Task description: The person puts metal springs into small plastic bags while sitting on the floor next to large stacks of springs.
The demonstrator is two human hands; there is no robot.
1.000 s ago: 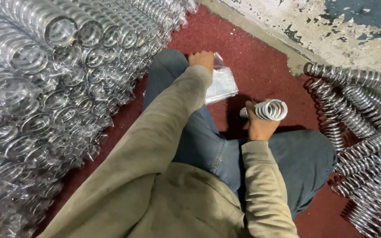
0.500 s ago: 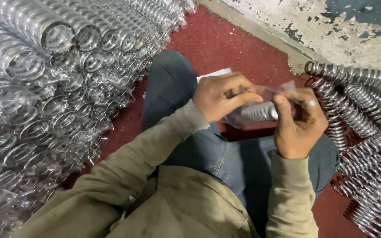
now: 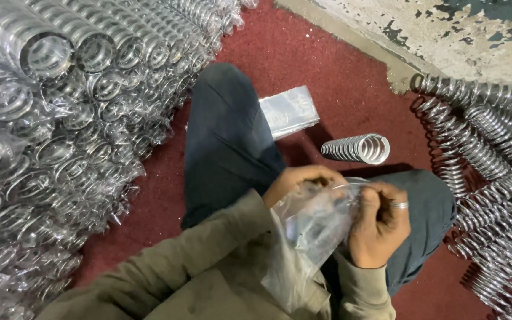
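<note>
left hand [image 3: 303,181] and right hand [image 3: 380,222] both pinching the mouth of a clear plastic bag [image 3: 309,231] over the lap, bare coil spring [image 3: 357,148] lying on red floor [image 3: 303,53] just beyond the knees

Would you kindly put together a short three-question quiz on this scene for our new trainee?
1. True or false: both hands hold the clear plastic bag over the lap.
2. Where does the single loose metal spring lie?
A. inside the bag
B. on the red floor beyond the knees
C. on the pile of bagged springs
3. Fill in: the ring is worn on the ____ hand.

Key
1. True: the left hand and the right hand both pinch the bag's top edge.
2. B: it lies on the red floor, near the flat stack of empty bags.
3. Right.
</note>
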